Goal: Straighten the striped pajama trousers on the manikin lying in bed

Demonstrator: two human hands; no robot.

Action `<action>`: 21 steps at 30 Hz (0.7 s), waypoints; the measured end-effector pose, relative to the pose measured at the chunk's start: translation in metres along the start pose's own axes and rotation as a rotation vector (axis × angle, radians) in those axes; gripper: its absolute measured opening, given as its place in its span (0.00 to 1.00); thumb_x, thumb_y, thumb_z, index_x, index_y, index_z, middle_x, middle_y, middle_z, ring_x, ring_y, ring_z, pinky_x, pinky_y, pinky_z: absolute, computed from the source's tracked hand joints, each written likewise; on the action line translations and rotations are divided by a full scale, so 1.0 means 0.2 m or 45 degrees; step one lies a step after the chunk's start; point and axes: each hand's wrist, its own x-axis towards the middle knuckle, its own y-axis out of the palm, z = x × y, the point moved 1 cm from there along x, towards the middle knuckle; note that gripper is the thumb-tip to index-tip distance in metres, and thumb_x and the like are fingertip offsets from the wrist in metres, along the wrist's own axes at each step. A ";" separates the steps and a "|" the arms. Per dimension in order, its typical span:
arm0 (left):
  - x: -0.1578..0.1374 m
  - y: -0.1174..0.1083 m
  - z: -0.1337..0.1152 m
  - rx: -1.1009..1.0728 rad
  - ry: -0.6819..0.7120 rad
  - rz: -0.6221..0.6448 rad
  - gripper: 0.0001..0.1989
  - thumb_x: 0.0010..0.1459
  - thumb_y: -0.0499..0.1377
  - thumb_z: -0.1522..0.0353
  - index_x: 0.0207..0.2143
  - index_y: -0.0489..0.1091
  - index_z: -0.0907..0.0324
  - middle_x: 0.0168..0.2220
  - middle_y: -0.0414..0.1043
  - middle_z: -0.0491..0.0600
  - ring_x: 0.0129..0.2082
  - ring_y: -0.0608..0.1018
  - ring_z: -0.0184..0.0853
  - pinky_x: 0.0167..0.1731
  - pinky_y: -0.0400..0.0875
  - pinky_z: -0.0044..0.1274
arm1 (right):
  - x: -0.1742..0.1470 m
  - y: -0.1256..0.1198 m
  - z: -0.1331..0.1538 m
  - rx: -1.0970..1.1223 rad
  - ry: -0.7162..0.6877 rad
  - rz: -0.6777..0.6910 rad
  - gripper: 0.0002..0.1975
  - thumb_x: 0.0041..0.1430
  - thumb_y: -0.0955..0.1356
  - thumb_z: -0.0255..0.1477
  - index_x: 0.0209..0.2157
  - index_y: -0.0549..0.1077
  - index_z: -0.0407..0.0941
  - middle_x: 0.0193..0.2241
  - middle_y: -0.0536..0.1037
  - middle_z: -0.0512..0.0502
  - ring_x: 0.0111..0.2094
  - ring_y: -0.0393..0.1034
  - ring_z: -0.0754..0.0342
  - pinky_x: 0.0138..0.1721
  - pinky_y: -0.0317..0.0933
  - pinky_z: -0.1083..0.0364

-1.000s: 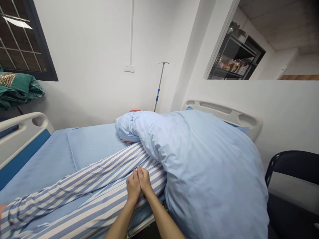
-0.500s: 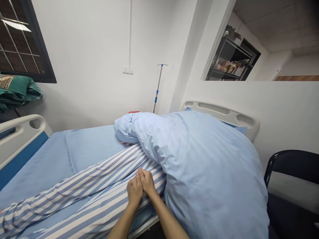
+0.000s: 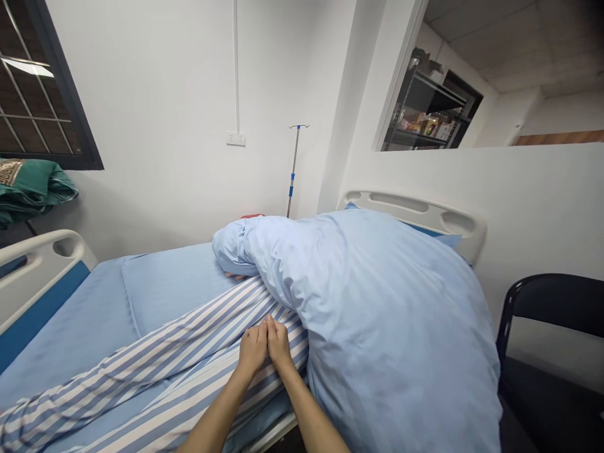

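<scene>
My left hand (image 3: 253, 348) and my right hand (image 3: 278, 341) are side by side over the thigh of a person lying on the bed, thumbs together and fingers curled downward. Both are closed, and their undersides are hidden, so I cannot see whether they grip any cloth. Beneath them are the blue-and-white striped trousers (image 3: 189, 340), with both legs stretched toward the left. A light blue quilt (image 3: 368, 289) covers the person's upper body, just right of my hands. The fingertips of the person's hand (image 3: 234, 275) show under the quilt's far edge.
The bed has a blue sheet (image 3: 170, 270), a footboard (image 3: 42, 248) at left and a headboard (image 3: 425, 207) at the back right. A black chair (image 3: 557, 308) stands at right. An IV pole (image 3: 293, 170) rises beyond the bed, and green cloth (image 3: 38, 192) lies far left.
My hands have drawn slightly apart at the knuckles; the right no longer overlaps the left as much. The view has turned slightly, while the quilt and trousers look the same.
</scene>
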 end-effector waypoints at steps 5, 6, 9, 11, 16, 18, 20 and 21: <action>0.09 0.00 -0.17 -0.505 -0.093 -0.001 0.25 0.57 0.39 0.55 0.12 0.53 0.57 0.12 0.56 0.43 0.16 0.62 0.27 0.23 0.60 0.20 | 0.02 -0.03 -0.01 0.098 0.123 -0.098 0.22 0.59 0.52 0.43 0.16 0.56 0.47 0.15 0.61 0.51 0.20 0.55 0.57 0.23 0.53 0.57; 0.10 0.02 -0.18 -0.592 -0.125 -0.031 0.25 0.56 0.39 0.54 0.12 0.51 0.57 0.11 0.54 0.42 0.16 0.61 0.26 0.23 0.59 0.20 | 0.02 -0.03 -0.01 0.103 0.132 -0.122 0.22 0.59 0.53 0.43 0.16 0.56 0.47 0.15 0.61 0.51 0.20 0.55 0.57 0.23 0.54 0.57; 0.10 0.08 -0.14 -0.632 -0.269 -0.196 0.24 0.55 0.40 0.54 0.12 0.51 0.57 0.11 0.54 0.42 0.16 0.60 0.26 0.21 0.58 0.20 | 0.01 -0.03 0.00 0.119 0.105 -0.115 0.20 0.58 0.54 0.42 0.18 0.58 0.46 0.16 0.62 0.51 0.21 0.55 0.57 0.24 0.54 0.57; 0.07 0.11 -0.08 -0.501 -0.329 -0.264 0.23 0.56 0.40 0.55 0.14 0.56 0.57 0.14 0.60 0.44 0.17 0.63 0.28 0.22 0.58 0.21 | 0.01 -0.03 0.00 0.098 0.068 -0.089 0.19 0.58 0.55 0.41 0.18 0.58 0.45 0.17 0.62 0.51 0.21 0.55 0.58 0.24 0.53 0.58; 0.02 0.16 0.02 -0.217 -0.224 -0.246 0.23 0.58 0.39 0.58 0.21 0.65 0.58 0.23 0.71 0.50 0.25 0.71 0.32 0.27 0.61 0.22 | -0.01 -0.02 0.01 0.032 0.035 -0.040 0.18 0.57 0.57 0.39 0.18 0.59 0.44 0.17 0.62 0.52 0.21 0.54 0.59 0.23 0.52 0.59; 0.02 0.16 0.02 -0.172 -0.213 -0.250 0.23 0.59 0.38 0.59 0.22 0.65 0.58 0.23 0.71 0.51 0.25 0.71 0.32 0.28 0.61 0.23 | -0.01 -0.02 0.01 0.018 0.043 -0.023 0.19 0.57 0.57 0.39 0.17 0.58 0.44 0.16 0.61 0.52 0.21 0.53 0.60 0.22 0.50 0.60; 0.02 0.16 0.02 -0.159 -0.216 -0.248 0.22 0.59 0.38 0.60 0.23 0.66 0.59 0.23 0.71 0.51 0.25 0.71 0.32 0.28 0.62 0.23 | 0.00 -0.02 0.00 0.021 0.043 -0.013 0.18 0.56 0.57 0.38 0.17 0.58 0.44 0.16 0.61 0.53 0.20 0.53 0.60 0.22 0.50 0.60; 0.02 0.16 0.02 -0.163 -0.226 -0.247 0.22 0.59 0.39 0.60 0.24 0.66 0.59 0.24 0.71 0.51 0.26 0.72 0.32 0.29 0.62 0.23 | 0.00 -0.01 0.00 0.028 0.043 -0.002 0.18 0.56 0.58 0.38 0.17 0.58 0.44 0.16 0.61 0.53 0.21 0.53 0.60 0.22 0.50 0.60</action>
